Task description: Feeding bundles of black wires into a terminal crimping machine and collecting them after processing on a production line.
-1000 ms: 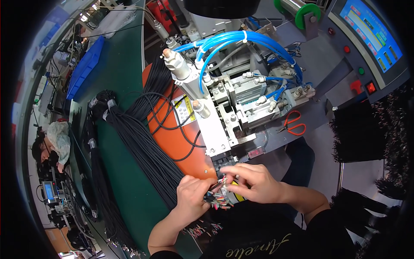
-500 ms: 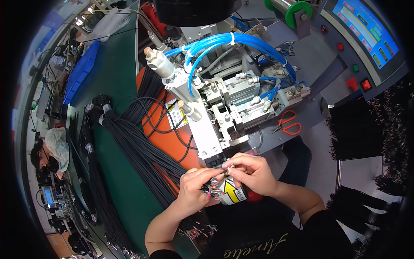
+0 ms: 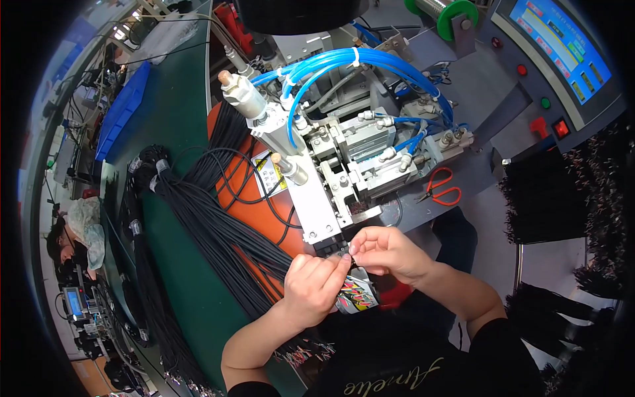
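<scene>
My left hand [image 3: 312, 289] is closed in a pinch at the front of a metal machine with pneumatic cylinders [image 3: 324, 198]. Thin coloured wires [image 3: 357, 291] fan out beside its fingers, over a white and yellow label. My right hand [image 3: 391, 255] meets it fingertip to fingertip, thumb and forefinger pressed together. Whatever sits between the right fingertips is too small to make out. Just beyond the fingers is the machine's dark front block [image 3: 331, 246]. Black cables [image 3: 225, 231] run from the left toward my left hand.
Red-handled scissors [image 3: 442, 187] lie right of the machine. Blue air hoses [image 3: 357, 58] arch over it. A control screen [image 3: 565, 49] stands at the far right. Hanging cable bundles [image 3: 542, 198] are on the right. A blue tray [image 3: 126, 109] rests on the green table [image 3: 192, 317]; another person sits far left.
My left hand has rolled over and shifted slightly, and the coloured wires now spread over the yellow label. My right hand has turned, its fingers drawn closer to the machine's front.
</scene>
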Action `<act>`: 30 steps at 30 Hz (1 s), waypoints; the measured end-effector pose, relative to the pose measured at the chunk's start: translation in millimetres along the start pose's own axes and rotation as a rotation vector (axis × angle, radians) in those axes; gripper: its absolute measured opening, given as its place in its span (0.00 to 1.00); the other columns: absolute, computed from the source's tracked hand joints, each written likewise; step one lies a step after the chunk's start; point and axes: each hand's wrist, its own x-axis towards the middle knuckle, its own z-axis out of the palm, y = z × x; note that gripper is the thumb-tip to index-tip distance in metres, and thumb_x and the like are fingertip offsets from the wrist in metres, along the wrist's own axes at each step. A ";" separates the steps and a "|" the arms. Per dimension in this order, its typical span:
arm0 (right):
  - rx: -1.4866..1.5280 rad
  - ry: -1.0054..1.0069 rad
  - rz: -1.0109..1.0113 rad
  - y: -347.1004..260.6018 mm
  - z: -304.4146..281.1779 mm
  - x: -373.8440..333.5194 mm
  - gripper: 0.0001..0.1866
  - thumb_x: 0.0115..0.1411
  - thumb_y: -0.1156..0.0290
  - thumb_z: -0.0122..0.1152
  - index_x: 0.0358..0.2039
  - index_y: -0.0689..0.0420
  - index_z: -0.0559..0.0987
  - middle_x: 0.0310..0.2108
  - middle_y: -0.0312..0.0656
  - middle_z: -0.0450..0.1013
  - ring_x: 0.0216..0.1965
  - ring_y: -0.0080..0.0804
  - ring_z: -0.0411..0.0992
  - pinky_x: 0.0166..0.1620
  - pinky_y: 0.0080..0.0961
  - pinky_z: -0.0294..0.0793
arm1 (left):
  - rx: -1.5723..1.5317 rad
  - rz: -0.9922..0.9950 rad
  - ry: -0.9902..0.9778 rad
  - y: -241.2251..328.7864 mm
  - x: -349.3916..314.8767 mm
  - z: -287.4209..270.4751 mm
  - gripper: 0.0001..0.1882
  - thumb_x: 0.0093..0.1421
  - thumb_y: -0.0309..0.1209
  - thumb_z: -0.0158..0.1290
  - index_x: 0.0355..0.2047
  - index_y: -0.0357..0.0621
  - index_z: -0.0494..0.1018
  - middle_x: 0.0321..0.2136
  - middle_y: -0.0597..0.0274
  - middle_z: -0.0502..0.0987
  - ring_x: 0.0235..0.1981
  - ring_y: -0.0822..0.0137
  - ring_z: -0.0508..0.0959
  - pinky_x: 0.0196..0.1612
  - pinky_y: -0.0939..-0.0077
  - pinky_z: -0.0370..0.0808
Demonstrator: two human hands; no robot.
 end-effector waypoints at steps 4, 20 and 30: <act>-0.028 0.049 -0.199 6.7 18.0 -4.2 0.12 0.61 0.81 0.57 0.46 0.64 0.75 0.34 0.38 0.73 0.31 0.19 0.72 0.35 0.15 0.72 | -0.091 -0.098 -0.022 -3.8 -2.0 2.2 0.20 0.40 0.23 0.59 0.38 0.37 0.75 0.25 0.60 0.77 0.21 0.59 0.74 0.27 0.68 0.65; -0.060 -0.041 -0.255 2.0 2.9 -2.3 0.10 0.63 0.81 0.56 0.45 0.67 0.78 0.39 0.43 0.74 0.34 0.24 0.75 0.34 0.17 0.74 | -0.321 -0.235 -0.031 -9.0 -3.1 0.6 0.09 0.50 0.22 0.61 0.33 0.39 0.75 0.22 0.58 0.77 0.21 0.58 0.77 0.25 0.69 0.70; -0.104 -0.165 -0.263 -3.6 -3.4 3.4 0.09 0.61 0.83 0.56 0.41 0.67 0.81 0.39 0.45 0.75 0.29 0.23 0.75 0.28 0.15 0.73 | -0.770 -0.404 -0.255 -25.0 2.0 -13.9 0.05 0.58 0.25 0.57 0.34 0.35 0.76 0.23 0.55 0.79 0.21 0.64 0.79 0.27 0.75 0.73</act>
